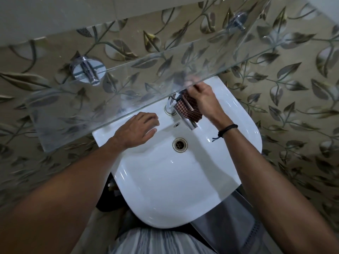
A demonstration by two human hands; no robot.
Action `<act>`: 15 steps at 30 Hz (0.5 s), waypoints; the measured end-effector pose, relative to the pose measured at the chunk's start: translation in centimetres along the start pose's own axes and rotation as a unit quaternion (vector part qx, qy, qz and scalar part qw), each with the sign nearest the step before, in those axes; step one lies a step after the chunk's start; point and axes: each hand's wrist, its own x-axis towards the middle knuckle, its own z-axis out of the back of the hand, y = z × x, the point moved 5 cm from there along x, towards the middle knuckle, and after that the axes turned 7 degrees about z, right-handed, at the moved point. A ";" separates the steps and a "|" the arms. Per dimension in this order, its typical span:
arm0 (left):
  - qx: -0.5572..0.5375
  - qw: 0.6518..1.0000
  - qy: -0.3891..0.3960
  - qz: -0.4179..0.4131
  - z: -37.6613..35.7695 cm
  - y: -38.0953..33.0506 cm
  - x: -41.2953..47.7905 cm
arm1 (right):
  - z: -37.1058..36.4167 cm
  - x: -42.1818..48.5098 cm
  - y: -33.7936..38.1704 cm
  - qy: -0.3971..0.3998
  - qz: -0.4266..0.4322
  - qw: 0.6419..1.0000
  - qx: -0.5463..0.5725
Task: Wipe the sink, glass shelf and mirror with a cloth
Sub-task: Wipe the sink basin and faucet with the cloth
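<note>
The right hand (201, 99) grips the red checked cloth (190, 111) against the chrome tap (191, 123) at the back edge of the white ceramic sink (165, 180), fingers curled on it. The left hand (137, 131) rests loose-fingered on the back rim. The sink step seems underway; next the cloth likely lifts to the clear glass shelf (128, 88) above.

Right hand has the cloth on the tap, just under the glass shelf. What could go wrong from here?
1. The right hand reaches under the front edge of the glass shelf; lifting it sharply could knock knuckles against the glass.
2. The cloth is bunched around the tap; a tug might shift the lever and start water.
3. The left hand rests on the glossy rim of the sink and could slip if leaned on.
</note>
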 end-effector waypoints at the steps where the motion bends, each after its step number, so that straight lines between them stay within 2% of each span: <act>1: 0.001 1.000 0.001 -0.001 0.0 0.0 0.0 | -0.7 0.5 0.0 0.028 0.024 0.992 -0.119; 2: 0.001 1.000 0.001 -0.002 0.0 0.0 0.0 | -1.6 0.7 0.1 0.055 0.069 0.967 -0.239; 4: 0.002 1.000 0.000 -0.003 0.0 0.0 0.1 | -3.7 1.1 0.7 0.079 0.185 0.875 -0.441; 6: 0.005 1.000 -0.002 -0.003 0.0 0.0 0.1 | -5.2 1.4 0.9 0.070 0.260 0.797 -0.542; 7: 0.006 1.000 -0.005 -0.004 0.1 -0.1 0.1 | -5.3 1.6 1.1 0.057 0.253 0.792 -0.552; 8: 0.007 1.000 -0.006 -0.007 0.1 -0.1 0.1 | -5.1 1.7 1.3 0.036 0.230 0.804 -0.547; 12: 0.004 1.000 -0.005 -0.002 0.1 0.0 0.0 | -4.4 1.0 0.3 -0.012 0.118 0.876 -0.467; 14: 0.003 1.000 -0.004 0.000 0.0 0.1 0.0 | -4.5 -0.8 0.3 -0.045 0.124 0.898 -0.419; 15: 0.003 1.000 -0.005 -0.002 0.0 0.1 0.0 | -4.5 -1.8 0.4 -0.066 0.144 0.897 -0.414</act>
